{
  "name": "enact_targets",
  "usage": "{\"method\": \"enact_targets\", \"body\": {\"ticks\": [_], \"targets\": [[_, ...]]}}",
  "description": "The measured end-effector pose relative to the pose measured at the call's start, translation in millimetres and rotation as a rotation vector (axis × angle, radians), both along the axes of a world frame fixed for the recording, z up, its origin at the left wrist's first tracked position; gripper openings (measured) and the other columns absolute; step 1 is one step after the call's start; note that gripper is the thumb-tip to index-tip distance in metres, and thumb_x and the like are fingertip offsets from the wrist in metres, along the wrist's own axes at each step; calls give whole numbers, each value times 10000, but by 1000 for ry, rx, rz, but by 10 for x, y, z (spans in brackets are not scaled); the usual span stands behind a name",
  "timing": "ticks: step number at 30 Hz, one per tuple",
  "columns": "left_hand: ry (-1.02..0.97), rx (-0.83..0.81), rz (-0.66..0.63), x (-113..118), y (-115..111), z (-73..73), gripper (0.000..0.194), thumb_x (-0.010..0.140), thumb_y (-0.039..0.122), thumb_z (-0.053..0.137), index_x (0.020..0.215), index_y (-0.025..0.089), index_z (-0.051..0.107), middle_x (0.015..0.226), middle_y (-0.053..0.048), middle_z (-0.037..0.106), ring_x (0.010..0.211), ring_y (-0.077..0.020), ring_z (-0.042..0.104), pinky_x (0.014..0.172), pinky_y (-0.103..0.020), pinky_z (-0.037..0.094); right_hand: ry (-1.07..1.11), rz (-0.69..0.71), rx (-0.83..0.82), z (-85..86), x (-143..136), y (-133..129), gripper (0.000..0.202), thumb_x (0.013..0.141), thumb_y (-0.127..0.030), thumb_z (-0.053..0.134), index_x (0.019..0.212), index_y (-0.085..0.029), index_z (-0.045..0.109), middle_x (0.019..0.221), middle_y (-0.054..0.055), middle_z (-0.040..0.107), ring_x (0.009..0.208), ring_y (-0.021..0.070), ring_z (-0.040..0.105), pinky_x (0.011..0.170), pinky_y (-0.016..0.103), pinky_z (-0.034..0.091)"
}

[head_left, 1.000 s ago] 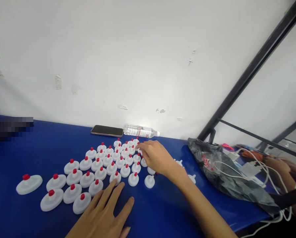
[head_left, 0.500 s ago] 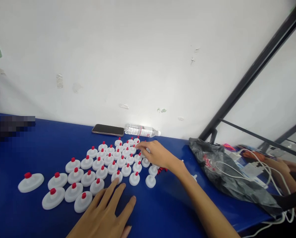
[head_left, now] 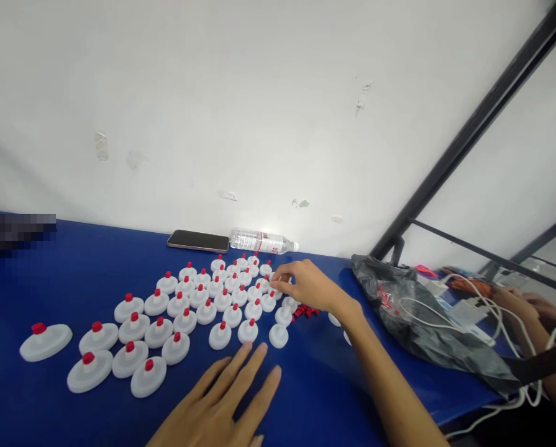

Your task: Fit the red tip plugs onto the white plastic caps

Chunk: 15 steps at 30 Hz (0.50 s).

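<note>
Your right hand (head_left: 305,287) pinches at a white cap (head_left: 274,293) near the frame's centre, at the right end of the rows (beside the loose red plugs (head_left: 304,310)); press straight down. Your left hand (head_left: 222,403) lies flat and spread, low centre, holding nothing.

left hand (head_left: 222,410): bare, no glove, no ring in view
right hand (head_left: 308,287): bare, no glove
right forearm (head_left: 389,391): bare, no sleeve, no watch or band
fingernails: short, unpainted where they show
</note>
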<state>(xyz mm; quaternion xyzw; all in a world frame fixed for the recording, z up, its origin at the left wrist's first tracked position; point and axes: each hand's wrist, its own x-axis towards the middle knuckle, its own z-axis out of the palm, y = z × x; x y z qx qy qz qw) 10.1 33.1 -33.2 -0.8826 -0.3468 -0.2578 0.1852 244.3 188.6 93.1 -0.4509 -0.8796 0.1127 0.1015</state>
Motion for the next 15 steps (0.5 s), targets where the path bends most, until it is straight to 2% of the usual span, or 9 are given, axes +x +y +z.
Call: {"method": "enact_targets", "body": {"ticks": [3,6,8,10,15], "targets": [[-61,37,84,-39,8,51,667,1053,353,558,1699,281,413,1629,-22,643,1421,-220,692,1134,-275,580,39,20,-1,10,-45,-11,262,1159,-368,613,1165,-179,794,965,13,835,892,184,801,924,391,630],[-140,32,156,-68,3,33,729,1076,438,545,1749,302,301,1658,-31,613,1442,-243,678,1130,-294,581,47,-106,97,50,31,5,290,1174,-385,579,1256,-174,760,1015,33,822,950,208,797,985,450,623],[-176,11,174,-61,1,5,748,1077,440,543,1759,304,268,1685,-47,584,1472,-254,654,1148,-308,569,23,-184,139,51,120,38,270,1152,-395,625,1222,-171,760,1053,47,811,984,218,788,1001,470,623],[-181,3,176,-42,8,-24,755,1073,435,547,1759,284,271,1698,-64,566,1490,-262,638,1158,-315,562,-13,-201,126,23,197,85,237,1114,-394,694,1159,-173,769,1069,46,805,986,214,783,981,457,636],[-229,130,158,15,60,-24,663,1096,402,395,1742,276,311,1655,-65,616,1463,-257,652,1104,-316,587,-8,-205,125,15,250,142,141,1067,-304,764,1022,-172,785,1023,32,818,954,201,787,954,425,642]]}}
